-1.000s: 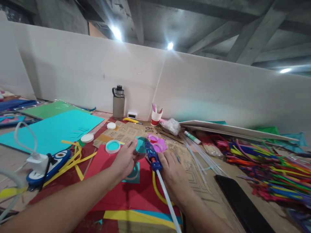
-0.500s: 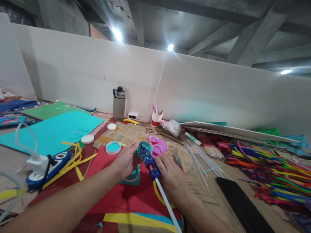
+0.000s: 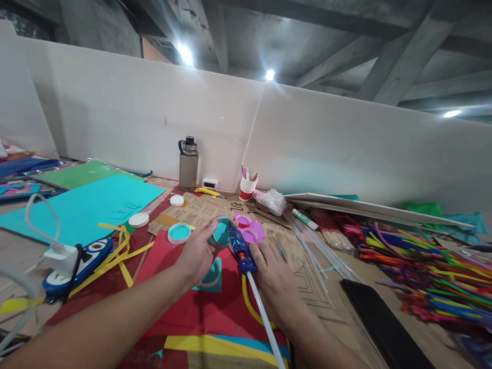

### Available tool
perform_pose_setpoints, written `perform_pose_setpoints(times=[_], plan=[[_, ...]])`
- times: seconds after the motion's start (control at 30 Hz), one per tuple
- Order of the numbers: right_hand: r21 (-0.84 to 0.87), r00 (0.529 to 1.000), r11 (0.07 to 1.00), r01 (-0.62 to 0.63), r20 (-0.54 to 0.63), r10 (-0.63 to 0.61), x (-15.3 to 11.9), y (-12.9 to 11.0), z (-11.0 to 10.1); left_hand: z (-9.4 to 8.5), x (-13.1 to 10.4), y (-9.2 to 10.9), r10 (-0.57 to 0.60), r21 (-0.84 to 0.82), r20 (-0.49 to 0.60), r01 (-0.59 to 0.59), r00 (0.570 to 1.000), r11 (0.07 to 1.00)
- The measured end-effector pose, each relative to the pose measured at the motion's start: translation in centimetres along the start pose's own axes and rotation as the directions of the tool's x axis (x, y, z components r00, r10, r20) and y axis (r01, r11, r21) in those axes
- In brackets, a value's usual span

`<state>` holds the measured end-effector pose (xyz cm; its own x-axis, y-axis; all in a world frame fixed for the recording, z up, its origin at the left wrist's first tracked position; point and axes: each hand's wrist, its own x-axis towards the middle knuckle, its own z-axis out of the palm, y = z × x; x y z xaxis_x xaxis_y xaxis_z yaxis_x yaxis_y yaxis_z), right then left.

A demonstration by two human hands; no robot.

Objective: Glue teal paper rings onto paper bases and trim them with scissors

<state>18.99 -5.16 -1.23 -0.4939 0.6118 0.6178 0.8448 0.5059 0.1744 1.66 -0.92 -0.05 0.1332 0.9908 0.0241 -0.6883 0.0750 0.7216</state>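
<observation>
My left hand (image 3: 197, 255) grips a short round teal piece (image 3: 220, 231) by its left side, tilted up above the red paper (image 3: 172, 312). It looks like a shallow cup. In my right hand (image 3: 274, 269) is a dark blue hot glue gun (image 3: 242, 251), with a long whitish glue stick (image 3: 265, 318) running back from it. The gun's front end is close to the teal piece's right rim; I cannot tell whether they touch. Under my left hand lies a teal square with a ring (image 3: 210, 279) on it. Pink round pieces (image 3: 249, 236) sit just beyond the gun.
A turquoise round piece (image 3: 179, 233) and white discs (image 3: 138, 220) lie left. A bottle (image 3: 188, 166), yellow cutter (image 3: 207, 192) and paper cup with pens (image 3: 248, 188) stand or lie behind. Right are a black phone-like slab (image 3: 384, 328), glue stick tube (image 3: 305, 219) and pipe cleaners (image 3: 430, 266).
The glue gun has moved slightly right, from over the teal piece to its right rim. My left hand has tilted the piece so its teal face shows more.
</observation>
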Motion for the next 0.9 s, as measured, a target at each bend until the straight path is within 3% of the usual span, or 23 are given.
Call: perform_pose_setpoints(times=[0.17, 0.4, 0.63, 0.9], plan=[[0.026, 1.000, 1.000, 0.015, -0.006, -0.015, -0.1, 0.2, 0.3, 0.1, -0.2, 0.5, -0.163, -0.032, 0.040, 0.164, 0.986, 0.986], [0.064, 0.996, 0.994, 0.093, -0.001, -0.093, -0.4, 0.4, 0.5, 0.2, 0.4, 0.3, -0.303, 0.023, 0.015, 0.303, 0.953, 0.953], [0.088, 0.993, 0.989, 0.116, 0.012, -0.118, -0.1, 0.2, 0.3, 0.4, 0.4, -0.1, -0.269, 0.021, 0.003, 0.269, 0.963, 0.963], [0.025, 0.998, 1.000, 0.005, 0.058, -0.006, -0.1, 0.3, 0.3, -0.5, 0.8, -0.4, -0.155, 0.020, -0.049, 0.156, 0.987, 0.988]])
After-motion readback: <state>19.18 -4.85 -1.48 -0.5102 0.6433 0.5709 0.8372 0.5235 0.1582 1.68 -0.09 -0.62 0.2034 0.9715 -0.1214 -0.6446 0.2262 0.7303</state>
